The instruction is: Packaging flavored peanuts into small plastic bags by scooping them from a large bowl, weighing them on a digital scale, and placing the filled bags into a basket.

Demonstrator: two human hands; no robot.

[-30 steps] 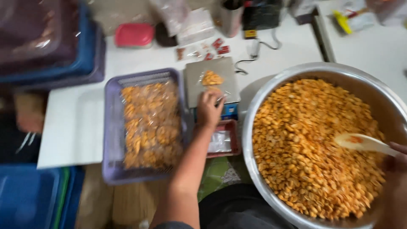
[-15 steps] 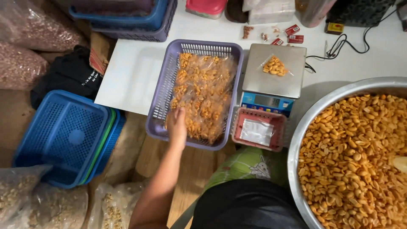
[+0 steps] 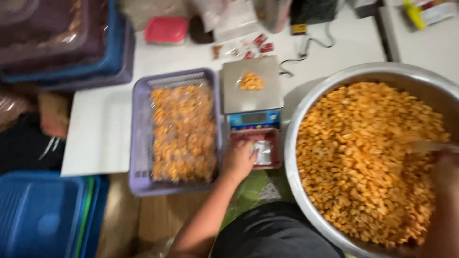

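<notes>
since half a second ago our left hand (image 3: 239, 160) slid off the purple basket (image 3: 138, 143) over to the small red tray (image 3: 275, 136), fingers curled down on the clear empty bags (image 3: 262, 152) inside; can't tell if it's actually pinching one. that tray sits just below the scale (image 3: 251, 88), which has a little pile of orange nuts (image 3: 251, 81) on top. our right hand (image 3: 442, 167) is blurred at the big metal bowl (image 3: 306, 100) of nuts, grip closed on a pale scoop (image 3: 423, 145).

Left hand (image 3: 239, 160) moved from purple basket (image 3: 138, 143) to red tray (image 3: 253, 136).
</notes>
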